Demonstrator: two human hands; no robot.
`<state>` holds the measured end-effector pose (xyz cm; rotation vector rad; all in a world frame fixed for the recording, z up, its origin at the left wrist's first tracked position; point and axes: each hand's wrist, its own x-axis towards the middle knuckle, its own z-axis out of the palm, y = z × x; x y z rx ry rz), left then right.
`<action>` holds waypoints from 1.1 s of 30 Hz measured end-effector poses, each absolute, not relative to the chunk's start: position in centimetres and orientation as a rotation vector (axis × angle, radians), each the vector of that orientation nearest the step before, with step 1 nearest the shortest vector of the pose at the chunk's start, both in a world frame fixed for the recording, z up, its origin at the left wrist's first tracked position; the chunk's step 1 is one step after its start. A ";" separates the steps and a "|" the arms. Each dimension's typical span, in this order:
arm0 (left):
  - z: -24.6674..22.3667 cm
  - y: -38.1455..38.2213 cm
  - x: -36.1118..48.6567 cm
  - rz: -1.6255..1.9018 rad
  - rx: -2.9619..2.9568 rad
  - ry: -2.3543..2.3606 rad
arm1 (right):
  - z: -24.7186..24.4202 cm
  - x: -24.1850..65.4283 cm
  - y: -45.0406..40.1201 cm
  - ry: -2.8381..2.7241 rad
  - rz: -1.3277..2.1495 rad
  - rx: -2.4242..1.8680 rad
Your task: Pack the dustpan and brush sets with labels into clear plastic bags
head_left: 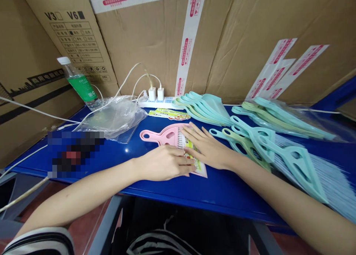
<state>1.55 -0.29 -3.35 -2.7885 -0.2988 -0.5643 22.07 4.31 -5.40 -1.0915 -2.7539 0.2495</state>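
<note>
Head view: left hand (164,162) lies over the pink dustpan set (159,138), pinching or not I cannot tell; right hand (207,145) spreads wide across the set's label (189,143), seemingly steadying it; beyond the set lie printed cards (172,115) and stacked turquoise dustpans (214,107); behind it, a carton (83,47) reads "V3" and "V6".

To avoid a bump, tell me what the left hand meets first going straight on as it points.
Past the pink plastic dustpan beneath it, the left hand would likely meet the right hand first, near the wrist, though their heights are hard to judge.
</note>
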 end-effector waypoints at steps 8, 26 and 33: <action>-3.4 -0.3 1.6 -0.503 -2.753 -0.342 | -5.6 22.1 4.6 -2.723 0.220 -1.095; -3.3 -0.4 1.6 -0.509 -2.675 -0.361 | -5.2 23.0 4.5 -2.488 0.231 -1.168; -3.3 -0.5 1.7 -0.561 -2.530 -0.278 | -5.3 22.7 4.3 -2.418 0.364 -1.239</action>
